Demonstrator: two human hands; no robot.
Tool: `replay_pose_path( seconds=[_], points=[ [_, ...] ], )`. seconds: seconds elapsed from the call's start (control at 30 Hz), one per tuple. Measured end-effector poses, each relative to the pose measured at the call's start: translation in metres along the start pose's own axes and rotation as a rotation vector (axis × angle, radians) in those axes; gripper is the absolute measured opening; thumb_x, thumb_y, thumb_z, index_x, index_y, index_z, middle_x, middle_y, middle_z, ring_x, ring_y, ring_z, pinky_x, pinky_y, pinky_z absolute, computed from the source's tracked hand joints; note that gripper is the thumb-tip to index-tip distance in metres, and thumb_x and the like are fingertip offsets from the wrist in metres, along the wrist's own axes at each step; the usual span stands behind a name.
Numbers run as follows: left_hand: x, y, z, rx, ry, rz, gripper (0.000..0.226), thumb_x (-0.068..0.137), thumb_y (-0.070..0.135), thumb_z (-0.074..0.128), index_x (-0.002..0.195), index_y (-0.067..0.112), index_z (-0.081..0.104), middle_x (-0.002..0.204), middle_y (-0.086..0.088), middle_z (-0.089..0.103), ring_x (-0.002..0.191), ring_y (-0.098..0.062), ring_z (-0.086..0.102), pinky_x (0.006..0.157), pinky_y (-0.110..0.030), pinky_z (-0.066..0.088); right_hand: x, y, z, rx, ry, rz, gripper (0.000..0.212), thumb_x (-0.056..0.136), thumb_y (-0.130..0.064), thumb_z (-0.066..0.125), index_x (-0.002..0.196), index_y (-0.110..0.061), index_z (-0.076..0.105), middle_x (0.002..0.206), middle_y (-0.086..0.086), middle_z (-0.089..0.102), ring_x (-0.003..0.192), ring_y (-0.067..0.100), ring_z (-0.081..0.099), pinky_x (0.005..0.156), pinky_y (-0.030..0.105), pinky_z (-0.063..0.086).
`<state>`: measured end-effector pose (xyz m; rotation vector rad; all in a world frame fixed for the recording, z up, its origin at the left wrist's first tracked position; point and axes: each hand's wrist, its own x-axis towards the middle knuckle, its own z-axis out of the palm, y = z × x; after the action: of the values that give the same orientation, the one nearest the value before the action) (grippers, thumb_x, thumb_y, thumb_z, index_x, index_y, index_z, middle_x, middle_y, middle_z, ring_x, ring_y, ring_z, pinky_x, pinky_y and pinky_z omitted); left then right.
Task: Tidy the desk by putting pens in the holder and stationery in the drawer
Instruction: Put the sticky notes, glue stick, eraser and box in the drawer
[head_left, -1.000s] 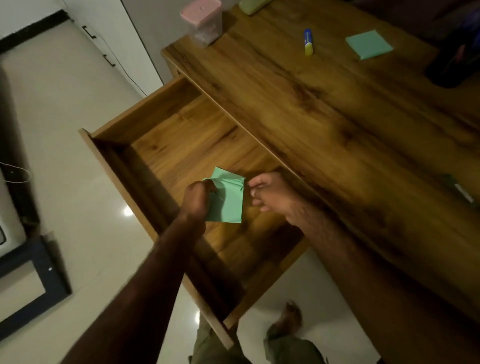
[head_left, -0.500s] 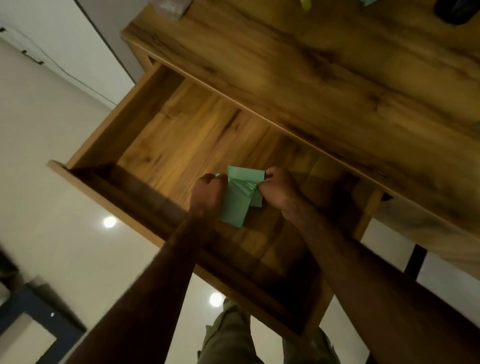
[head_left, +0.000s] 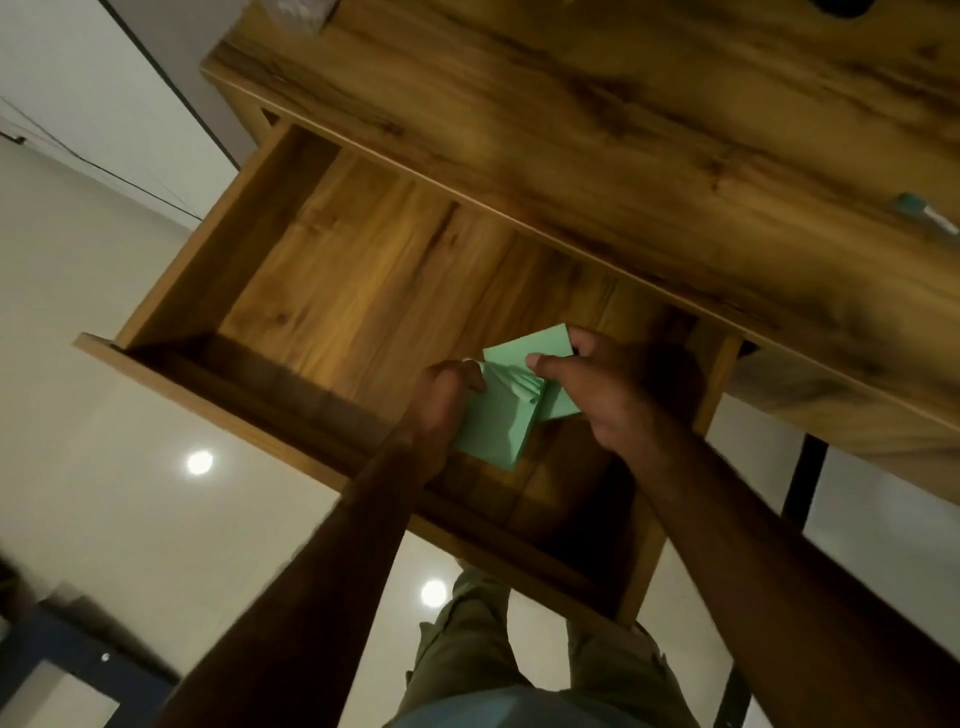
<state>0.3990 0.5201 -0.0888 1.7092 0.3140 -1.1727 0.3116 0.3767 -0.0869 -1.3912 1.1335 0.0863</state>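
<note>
Head view, and at centre frame a pad of green sticky notes (head_left: 498, 421) is held over the open drawer (head_left: 363, 270), its sheets fanned apart along the upper edge (a few leaves are curled up between the two hands). The pad is pinched at its left edge by the left hand (head_left: 441, 400), fingers closed on the paper, while the upper right part is gripped by the right hand (head_left: 618, 395), thumb pressed onto the top sheet and fingers curled behind. Whether the pad is touching the drawer bottom cannot be told; it is seen over the right half of the drawer, toward its front.

The drawer is pulled well out from under the wooden desk (head_left: 623, 130), whose top fills the upper right of the frame. A small teal and white object (head_left: 927, 215) (blurred, possibly a pen or marker) is seen lying on the desk at the right edge. A dark object is cut off at the top right corner, and something pale is cropped at the top edge, left of centre.

Below the drawer, olive trousers (head_left: 467, 649) are visible at bottom centre, and a pale glossy floor (head_left: 130, 441) with two bright reflections is spread across the left and lower centre.
</note>
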Motion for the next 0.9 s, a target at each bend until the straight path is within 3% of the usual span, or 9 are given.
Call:
replay_pose_path(
  seconds=[0.07, 0.1, 0.17, 0.23, 0.33, 0.43, 0.6, 0.7, 0.9],
  points=[
    [-0.004, -0.001, 0.009, 0.052, -0.025, 0.041, 0.016, 0.072, 0.023, 0.06, 0.087, 0.018, 0.067, 0.094, -0.012, 0.067, 0.085, -0.031, 0.064, 0.07, -0.035, 0.051, -0.007, 0.0, -0.016, -0.033, 0.09, -0.051, 0.021, 0.091, -0.014, 0.071, 0.112, -0.013, 0.069, 0.1, 0.001, 0.073, 0.089, 0.016, 0.071, 0.065, 0.029, 0.057],
    [-0.001, -0.007, 0.015, 0.087, -0.041, 0.054, 0.028, 0.065, 0.03, 0.062, 0.089, 0.017, 0.067, 0.097, -0.015, 0.067, 0.088, -0.033, 0.064, 0.074, -0.039, 0.052, -0.011, 0.001, -0.026, -0.062, 0.137, -0.069, 0.022, 0.092, -0.015, 0.071, 0.114, -0.014, 0.068, 0.1, 0.0, 0.072, 0.087, 0.014, 0.069, 0.062, 0.025, 0.054],
    [0.0, -0.018, 0.027, 0.194, -0.087, 0.077, 0.053, 0.062, 0.044, 0.064, 0.108, 0.019, 0.066, 0.115, -0.016, 0.065, 0.106, -0.036, 0.061, 0.092, -0.047, 0.05, -0.016, 0.002, -0.043, -0.114, 0.206, -0.092, 0.029, 0.094, -0.017, 0.069, 0.122, -0.012, 0.066, 0.107, 0.002, 0.07, 0.088, 0.013, 0.067, 0.064, 0.025, 0.052],
    [-0.004, -0.025, 0.041, 0.309, -0.134, 0.09, 0.049, 0.083, 0.037, 0.063, 0.128, 0.019, 0.056, 0.13, -0.008, 0.057, 0.122, -0.031, 0.053, 0.105, -0.044, 0.041, -0.02, 0.003, -0.057, -0.149, 0.233, -0.098, 0.035, 0.096, -0.017, 0.066, 0.129, -0.011, 0.063, 0.114, 0.003, 0.067, 0.09, 0.014, 0.065, 0.066, 0.025, 0.053],
    [0.001, -0.043, 0.06, 0.544, -0.203, 0.119, 0.05, 0.099, 0.02, 0.053, 0.146, 0.016, 0.038, 0.132, -0.008, 0.046, 0.121, -0.028, 0.048, 0.097, -0.037, 0.041, -0.027, 0.007, -0.074, -0.165, 0.247, -0.106, 0.036, 0.097, -0.016, 0.064, 0.132, -0.012, 0.059, 0.117, 0.003, 0.064, 0.092, 0.014, 0.063, 0.061, 0.021, 0.05],
    [0.001, -0.058, 0.065, 0.754, -0.236, 0.19, 0.042, 0.096, 0.02, 0.052, 0.137, 0.014, 0.043, 0.117, -0.009, 0.053, 0.103, -0.023, 0.054, 0.081, -0.035, 0.047, -0.034, 0.011, -0.084, -0.137, 0.266, -0.111, 0.036, 0.098, -0.018, 0.063, 0.133, -0.015, 0.058, 0.118, 0.001, 0.063, 0.091, 0.012, 0.062, 0.062, 0.02, 0.05],
    [0.003, -0.072, 0.056, 1.027, -0.268, 0.276, 0.047, 0.095, 0.022, 0.054, 0.14, 0.015, 0.044, 0.129, -0.012, 0.055, 0.113, -0.028, 0.056, 0.083, -0.034, 0.048, -0.043, 0.016, -0.088, -0.08, 0.258, -0.108, 0.036, 0.1, -0.017, 0.06, 0.136, -0.016, 0.055, 0.113, -0.004, 0.06, 0.082, 0.001, 0.057, 0.061, 0.018, 0.048],
    [0.003, -0.075, 0.054, 1.187, -0.276, 0.423, 0.054, 0.095, 0.03, 0.058, 0.144, 0.013, 0.042, 0.135, -0.014, 0.055, 0.12, -0.03, 0.055, 0.095, -0.036, 0.046, -0.045, 0.016, -0.084, -0.094, 0.239, -0.11, 0.036, 0.1, -0.017, 0.06, 0.136, -0.015, 0.056, 0.115, -0.003, 0.06, 0.084, 0.003, 0.058, 0.062, 0.018, 0.049],
    [0.002, -0.086, 0.053, 1.382, -0.347, 0.536, 0.056, 0.096, 0.043, 0.056, 0.141, 0.011, 0.045, 0.134, -0.012, 0.057, 0.118, -0.029, 0.058, 0.091, -0.035, 0.047, -0.049, 0.017, -0.073, -0.104, 0.208, -0.118, 0.037, 0.099, -0.018, 0.062, 0.136, -0.016, 0.057, 0.128, 0.004, 0.065, 0.1, 0.013, 0.063, 0.066, 0.02, 0.051]
  ],
)
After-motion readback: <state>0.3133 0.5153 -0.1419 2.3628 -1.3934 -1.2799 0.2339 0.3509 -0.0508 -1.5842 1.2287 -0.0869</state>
